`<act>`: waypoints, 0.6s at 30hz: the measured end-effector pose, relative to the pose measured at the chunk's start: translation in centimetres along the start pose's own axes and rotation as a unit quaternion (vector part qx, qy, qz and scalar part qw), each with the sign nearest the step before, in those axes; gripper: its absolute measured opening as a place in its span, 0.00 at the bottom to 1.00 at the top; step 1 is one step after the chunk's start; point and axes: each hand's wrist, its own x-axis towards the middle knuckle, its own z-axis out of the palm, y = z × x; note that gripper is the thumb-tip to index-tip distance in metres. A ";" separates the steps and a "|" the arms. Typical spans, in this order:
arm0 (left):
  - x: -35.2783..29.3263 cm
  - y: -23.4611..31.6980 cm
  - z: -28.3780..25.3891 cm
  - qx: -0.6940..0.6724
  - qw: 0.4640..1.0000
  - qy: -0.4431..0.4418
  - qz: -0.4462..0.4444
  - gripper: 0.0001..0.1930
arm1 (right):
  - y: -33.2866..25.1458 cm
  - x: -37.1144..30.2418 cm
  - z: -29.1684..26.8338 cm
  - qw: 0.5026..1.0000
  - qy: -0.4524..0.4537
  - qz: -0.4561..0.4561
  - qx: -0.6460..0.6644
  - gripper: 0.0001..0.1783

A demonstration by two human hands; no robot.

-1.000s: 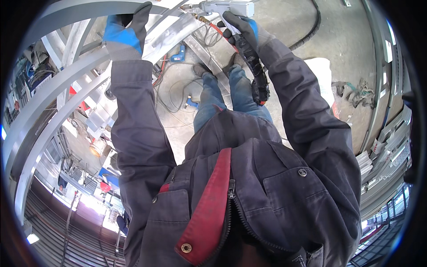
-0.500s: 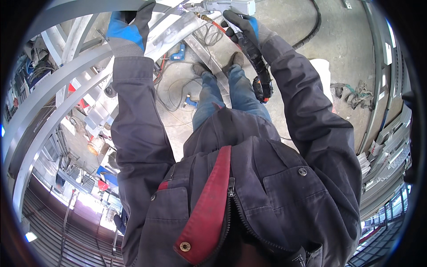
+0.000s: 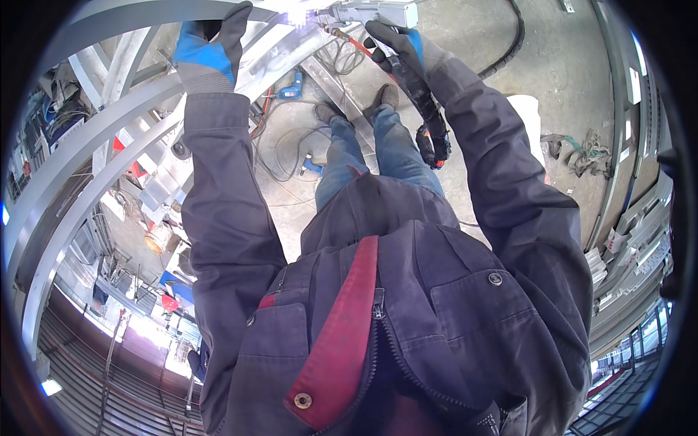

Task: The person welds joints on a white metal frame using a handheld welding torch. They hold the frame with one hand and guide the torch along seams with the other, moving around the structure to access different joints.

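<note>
Fingers of the left hand, in a blue and black glove, are bent around the curved grey metal frame near the upper edge and clamp on it. Fingers of the right hand, also gloved in blue and black, are closed around the handle of a welding torch, which lies between the two hands and points to the left. At the tip of the torch a bright white spark shines on the frame, just beside the left hand. A black hose hangs from the torch along the right sleeve. Nearer to the camera are the grey work jacket with a red lining at its open collar, and both grey sleeves going up to the hands. Below the hands are blue jeans and dark shoes standing on the concrete floor. On this floor, farther away, lie thin cables and a blue power drill.
</note>
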 end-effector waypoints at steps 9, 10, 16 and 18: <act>0.0 0.5 0.8 0.060 0.998 0.007 0.008 0.25 | -1.6 -1.7 0.5 0.999 0.003 0.048 0.010 0.33; -0.1 0.6 1.1 0.089 0.996 0.013 0.013 0.24 | -1.9 -2.0 0.4 0.998 0.003 0.066 0.014 0.32; -0.3 0.4 2.4 0.183 0.972 0.037 0.142 0.25 | -2.0 -6.7 -0.3 0.997 0.008 0.073 0.034 0.29; -0.3 0.6 2.7 0.086 0.994 0.027 0.059 0.25 | -1.8 -8.4 -0.4 0.997 -0.013 0.068 0.036 0.28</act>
